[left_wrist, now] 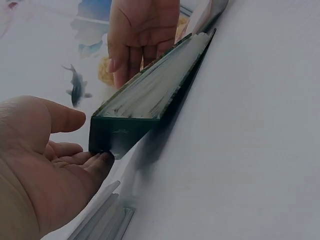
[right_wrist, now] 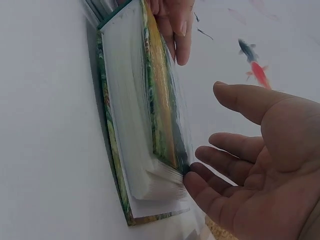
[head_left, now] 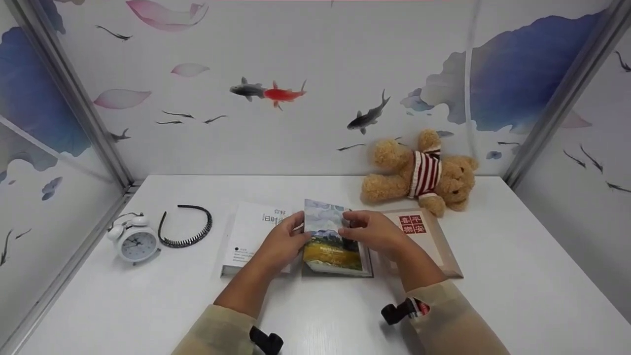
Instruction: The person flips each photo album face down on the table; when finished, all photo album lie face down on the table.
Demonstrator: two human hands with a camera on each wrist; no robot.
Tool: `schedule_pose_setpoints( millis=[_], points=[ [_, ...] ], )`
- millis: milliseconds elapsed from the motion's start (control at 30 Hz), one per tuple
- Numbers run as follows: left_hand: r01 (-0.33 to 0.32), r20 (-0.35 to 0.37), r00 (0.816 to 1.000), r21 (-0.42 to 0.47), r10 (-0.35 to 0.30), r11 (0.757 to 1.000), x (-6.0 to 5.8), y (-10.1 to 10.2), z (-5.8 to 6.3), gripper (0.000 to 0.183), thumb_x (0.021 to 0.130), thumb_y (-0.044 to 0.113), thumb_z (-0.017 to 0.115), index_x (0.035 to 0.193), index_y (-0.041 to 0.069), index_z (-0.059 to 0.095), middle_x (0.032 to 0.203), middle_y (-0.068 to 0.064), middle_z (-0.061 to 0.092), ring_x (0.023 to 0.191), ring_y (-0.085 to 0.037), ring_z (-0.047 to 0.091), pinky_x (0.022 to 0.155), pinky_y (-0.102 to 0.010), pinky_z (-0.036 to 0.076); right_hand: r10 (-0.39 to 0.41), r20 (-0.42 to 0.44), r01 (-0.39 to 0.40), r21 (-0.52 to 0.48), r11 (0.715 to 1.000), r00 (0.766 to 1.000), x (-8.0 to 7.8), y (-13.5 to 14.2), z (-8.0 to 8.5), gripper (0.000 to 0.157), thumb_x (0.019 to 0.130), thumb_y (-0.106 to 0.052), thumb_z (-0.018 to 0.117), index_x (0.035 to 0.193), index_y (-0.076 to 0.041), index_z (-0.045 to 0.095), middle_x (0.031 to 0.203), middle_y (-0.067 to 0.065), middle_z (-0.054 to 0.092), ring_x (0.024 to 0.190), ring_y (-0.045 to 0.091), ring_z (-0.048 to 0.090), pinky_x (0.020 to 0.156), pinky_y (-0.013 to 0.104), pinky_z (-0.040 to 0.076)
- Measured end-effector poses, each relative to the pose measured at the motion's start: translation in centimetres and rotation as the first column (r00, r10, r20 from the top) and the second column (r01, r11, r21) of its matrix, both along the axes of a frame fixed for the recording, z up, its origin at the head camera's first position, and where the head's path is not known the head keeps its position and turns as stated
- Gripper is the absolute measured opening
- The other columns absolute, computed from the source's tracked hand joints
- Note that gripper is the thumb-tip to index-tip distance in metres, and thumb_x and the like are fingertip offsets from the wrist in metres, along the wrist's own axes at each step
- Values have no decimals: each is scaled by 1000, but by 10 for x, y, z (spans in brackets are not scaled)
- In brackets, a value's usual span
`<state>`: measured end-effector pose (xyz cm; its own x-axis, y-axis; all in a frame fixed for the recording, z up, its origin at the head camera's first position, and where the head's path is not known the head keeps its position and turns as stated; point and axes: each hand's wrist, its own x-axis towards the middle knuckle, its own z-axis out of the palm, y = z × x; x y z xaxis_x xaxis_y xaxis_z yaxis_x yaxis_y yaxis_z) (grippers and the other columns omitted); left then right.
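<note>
We lift front cover of painted book [head_left: 333, 244], lying flat mid-tabletop. Left hand [head_left: 281, 241] fingers loosely extended, steadying left edge; right hand [head_left: 374, 231] fingertips raising cover. Next, we judge: swing cover fully open.

Book [head_left: 334, 241]: glossy printed cover, paper pages w/ matt edges. Table [head_left: 493, 296]: smooth white, matt. Teddy bear [head_left: 421, 172]: plush cloth. Clock [head_left: 134, 240]: glossy finish.

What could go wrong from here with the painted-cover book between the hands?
The right hand meets the lifted cover of the painted book with fingertips only, so it may slip and flop shut. The left hand only steadies the spine edge; the book might slide into the white book beside it.
</note>
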<state>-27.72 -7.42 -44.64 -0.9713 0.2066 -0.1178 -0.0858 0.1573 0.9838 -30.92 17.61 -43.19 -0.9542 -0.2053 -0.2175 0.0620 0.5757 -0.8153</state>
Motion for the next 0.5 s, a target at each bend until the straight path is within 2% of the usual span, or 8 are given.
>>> schedule_pose_setpoints(
  millis=[133,267,333,500],
  points=[
    [17,-33,999,108,-13,994,1,-1,4,64,112,29,58,170,27,31,178,3,28,158,-30,43,126,-50,43,31,-16,-32,-43,999,999,4,-5,6,62,97,-46,78,154,-27,60,154,7,62,146,30,56,124,59,43],
    [42,-57,998,164,-33,986,5,0,10,60,112,38,55,168,39,33,178,12,25,159,-25,42,125,-53,45,38,5,-37,-112,993,999,10,-13,13,65,97,-47,78,156,-27,57,155,8,62,144,30,59,124,59,44],
    [45,-78,996,155,-33,987,7,2,14,59,112,39,56,167,40,34,178,14,26,163,-21,35,126,-51,44,27,26,-23,-138,990,999,13,-17,16,67,97,-48,78,157,-29,56,157,8,60,145,30,58,124,59,43],
    [56,-119,992,150,-38,987,11,8,20,65,110,32,60,169,31,32,178,9,27,161,-23,39,128,-46,41,54,11,-50,-205,977,998,19,-21,22,72,100,-49,74,162,-25,49,167,10,49,153,35,51,125,60,41]
  ],
)
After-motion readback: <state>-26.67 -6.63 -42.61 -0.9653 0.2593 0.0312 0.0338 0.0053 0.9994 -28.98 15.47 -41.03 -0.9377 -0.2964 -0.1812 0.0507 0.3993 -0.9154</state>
